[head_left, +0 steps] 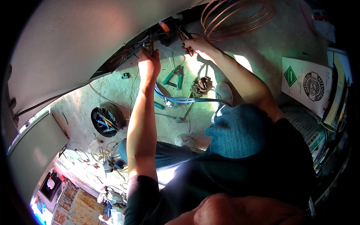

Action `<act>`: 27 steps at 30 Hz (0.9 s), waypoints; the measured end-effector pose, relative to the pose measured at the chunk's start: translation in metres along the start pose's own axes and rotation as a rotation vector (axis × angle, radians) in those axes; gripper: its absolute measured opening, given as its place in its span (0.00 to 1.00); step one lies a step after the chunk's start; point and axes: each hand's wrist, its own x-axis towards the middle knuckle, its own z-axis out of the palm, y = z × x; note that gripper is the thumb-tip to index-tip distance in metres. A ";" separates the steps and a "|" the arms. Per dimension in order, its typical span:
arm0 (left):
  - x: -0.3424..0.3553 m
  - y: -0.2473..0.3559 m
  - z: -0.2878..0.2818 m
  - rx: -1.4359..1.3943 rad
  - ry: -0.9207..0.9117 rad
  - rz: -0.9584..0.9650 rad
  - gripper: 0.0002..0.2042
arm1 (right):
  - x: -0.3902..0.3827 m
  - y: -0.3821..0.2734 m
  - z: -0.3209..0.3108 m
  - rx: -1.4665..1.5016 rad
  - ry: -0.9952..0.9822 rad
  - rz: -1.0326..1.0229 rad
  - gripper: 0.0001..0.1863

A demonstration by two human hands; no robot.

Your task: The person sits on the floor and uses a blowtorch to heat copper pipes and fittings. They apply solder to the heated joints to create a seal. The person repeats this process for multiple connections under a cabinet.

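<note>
My left hand is closed on a slim metal tool with a small knob, at the open base of a large pale cabinet. Its exact kind is hard to make out. To its right, my right hand grips dark-handled pliers, whose jaws reach into the shaded opening. Between the hands, inside that opening, an orange-brown copper-like part shows beside dark tubing. Blue hoses run from behind my left forearm across to my knee. Green-handled pliers lie on the floor between my arms.
A copper tubing coil lies at the far right. A round dark tin of tools stands left of my forearm. Near my right shoe is a rusty clump. A white printed carton stands at right; cables clutter the lower left.
</note>
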 end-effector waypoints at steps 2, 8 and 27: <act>0.000 0.000 0.000 -0.006 -0.014 -0.038 0.20 | 0.001 0.002 -0.001 0.005 -0.011 -0.006 0.12; 0.000 0.001 -0.002 -0.015 -0.029 -0.062 0.22 | 0.003 0.003 -0.002 0.004 -0.012 -0.022 0.12; 0.001 0.002 -0.003 0.007 -0.026 -0.032 0.20 | 0.011 0.012 0.002 -0.003 0.066 -0.104 0.04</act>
